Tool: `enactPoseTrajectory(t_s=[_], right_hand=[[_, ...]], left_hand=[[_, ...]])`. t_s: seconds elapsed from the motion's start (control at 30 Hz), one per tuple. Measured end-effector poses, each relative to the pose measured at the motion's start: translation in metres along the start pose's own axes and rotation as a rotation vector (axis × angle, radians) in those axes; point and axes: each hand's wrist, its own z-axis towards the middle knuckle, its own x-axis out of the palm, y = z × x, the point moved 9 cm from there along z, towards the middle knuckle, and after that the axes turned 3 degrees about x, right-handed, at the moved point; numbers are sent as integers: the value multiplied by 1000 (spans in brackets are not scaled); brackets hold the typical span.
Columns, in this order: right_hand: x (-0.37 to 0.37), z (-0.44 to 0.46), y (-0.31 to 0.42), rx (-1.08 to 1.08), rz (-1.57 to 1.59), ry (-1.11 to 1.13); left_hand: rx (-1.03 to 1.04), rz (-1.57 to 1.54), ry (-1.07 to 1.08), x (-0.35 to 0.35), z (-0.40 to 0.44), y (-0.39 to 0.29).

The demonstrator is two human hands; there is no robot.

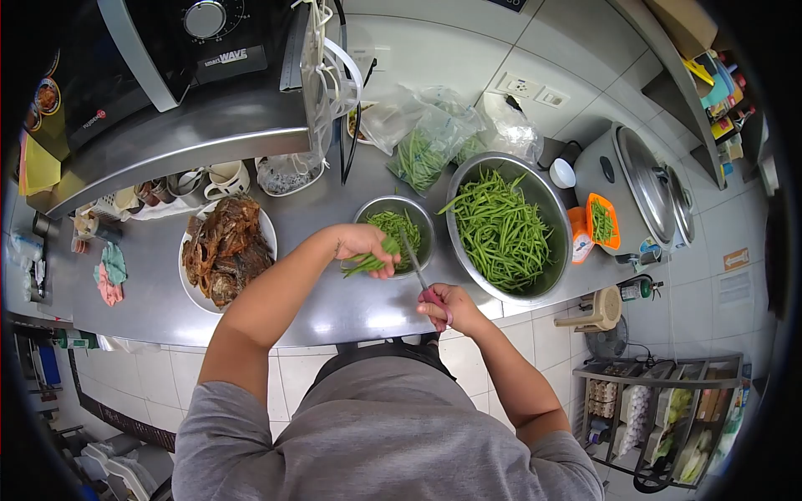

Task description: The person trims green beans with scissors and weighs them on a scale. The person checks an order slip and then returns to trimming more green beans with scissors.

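My left hand point(368, 247) is closed around a small bunch of green beans point(362, 265), over the left rim of a small steel bowl point(428, 219). Cut green beans point(393, 224) lie inside that bowl. In my right hand point(449, 307) is a pair of scissors point(433, 296) with pink handles, its blades pointing up over the right part of the small bowl. To the right stands a large steel basin point(555, 194) heaped with long green beans point(501, 225). Whether the blades touch a bean, I cannot tell.
A white plate of fried fish point(225, 246) sits on the left of the steel counter point(313, 313). Behind the bowls are plastic bags of greens point(422, 154). An orange scale point(580, 235) and a large rice cooker point(595, 167) stand at right. A microwave shelf point(175, 150) overhangs the left back.
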Motion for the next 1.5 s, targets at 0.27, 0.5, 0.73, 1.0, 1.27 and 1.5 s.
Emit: enactPoseTrajectory(t_s=[0.27, 0.5, 0.73, 1.0, 1.27, 1.5], right_hand=[[85, 12, 13, -33, -155, 205], [48, 36, 38, -104, 289, -45], [38, 26, 22, -22, 50, -97], [48, 27, 10, -35, 79, -3], [72, 17, 15, 28, 87, 176], [57, 29, 32, -56, 155, -21]], left_hand=[[1217, -878, -972, -55, -57, -56], [1182, -1112, -919, -22, -37, -6], [1058, -1115, -965, -32, -30, 15], [1044, -1111, -944, -27, -22, 14], [1185, -1209, -1208, -36, -43, 10], [1097, -1137, -1156, -20, -30, 5]])
